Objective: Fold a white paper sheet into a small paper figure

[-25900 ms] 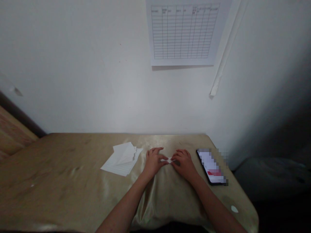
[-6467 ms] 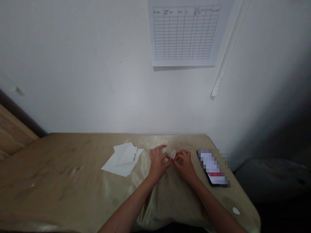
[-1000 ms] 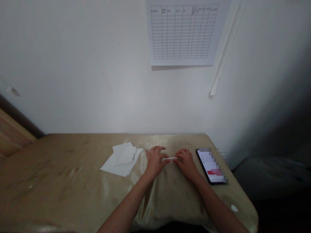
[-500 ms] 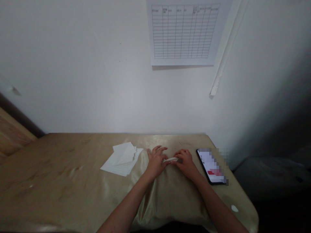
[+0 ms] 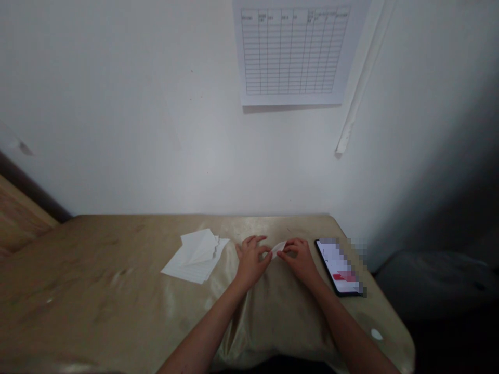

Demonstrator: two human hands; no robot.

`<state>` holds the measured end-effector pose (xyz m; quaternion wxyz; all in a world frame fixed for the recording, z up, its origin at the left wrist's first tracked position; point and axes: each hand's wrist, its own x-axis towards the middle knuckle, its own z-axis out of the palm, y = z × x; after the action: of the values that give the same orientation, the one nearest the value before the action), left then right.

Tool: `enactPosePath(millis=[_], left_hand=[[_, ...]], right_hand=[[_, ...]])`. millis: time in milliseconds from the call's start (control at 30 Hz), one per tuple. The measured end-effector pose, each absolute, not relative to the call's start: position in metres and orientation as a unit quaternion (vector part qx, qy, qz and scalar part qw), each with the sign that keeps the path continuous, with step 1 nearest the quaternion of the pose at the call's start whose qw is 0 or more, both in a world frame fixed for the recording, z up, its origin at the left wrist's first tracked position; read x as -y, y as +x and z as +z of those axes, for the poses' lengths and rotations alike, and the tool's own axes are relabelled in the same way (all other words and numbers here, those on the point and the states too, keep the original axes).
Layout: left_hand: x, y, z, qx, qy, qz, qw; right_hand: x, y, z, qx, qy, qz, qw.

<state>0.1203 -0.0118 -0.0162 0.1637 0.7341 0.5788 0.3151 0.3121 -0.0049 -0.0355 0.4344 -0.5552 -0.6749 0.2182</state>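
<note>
Between my two hands is a small folded piece of white paper (image 5: 278, 250), tilted with its right end higher. My left hand (image 5: 251, 258) pinches its left end between thumb and forefinger, the other fingers spread away from it. My right hand (image 5: 299, 257) grips the right end with thumb and fingertips. Fingers cover both ends of the piece. To the left of my left hand, several sheets of lined white paper (image 5: 189, 264) lie in a loose stack, with a folded, torn-edged sheet (image 5: 200, 244) on top.
A phone (image 5: 339, 267) with a lit screen lies to the right of my right hand. A small white scrap (image 5: 376, 334) sits near the right edge of the cloth-covered table (image 5: 117, 291). A printed chart (image 5: 290, 57) hangs on the wall behind.
The folded paper has turned from nearly flat to a slant, its right end rising, and more of its face shows. My right hand has shifted slightly; the stack and phone stay put.
</note>
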Motion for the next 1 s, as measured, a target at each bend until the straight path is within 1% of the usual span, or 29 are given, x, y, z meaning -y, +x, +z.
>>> enactPosePath(millis=[300, 467, 800, 1000], left_hand=[[0.0137, 0.1223, -0.0118, -0.583, 0.738, 0.289, 0.178], [0.0145, 0.1245, -0.0103, -0.583, 0.736, 0.296, 0.176], [0.0090, 0.1186, -0.0143, -0.575, 0.727, 0.343, 0.154], [0.0113, 0.1201, -0.0107, -0.582, 0.721, 0.340, 0.161]], right_hand=[[0.0049, 0.3111, -0.0346, 0.676, -0.556, 0.216, 0.432], [0.0045, 0.3084, -0.0368, 0.665, -0.548, 0.222, 0.456], [0.0044, 0.3062, -0.0376, 0.622, -0.527, 0.325, 0.479], [0.0053, 0.3062, -0.0371, 0.619, -0.516, 0.335, 0.488]])
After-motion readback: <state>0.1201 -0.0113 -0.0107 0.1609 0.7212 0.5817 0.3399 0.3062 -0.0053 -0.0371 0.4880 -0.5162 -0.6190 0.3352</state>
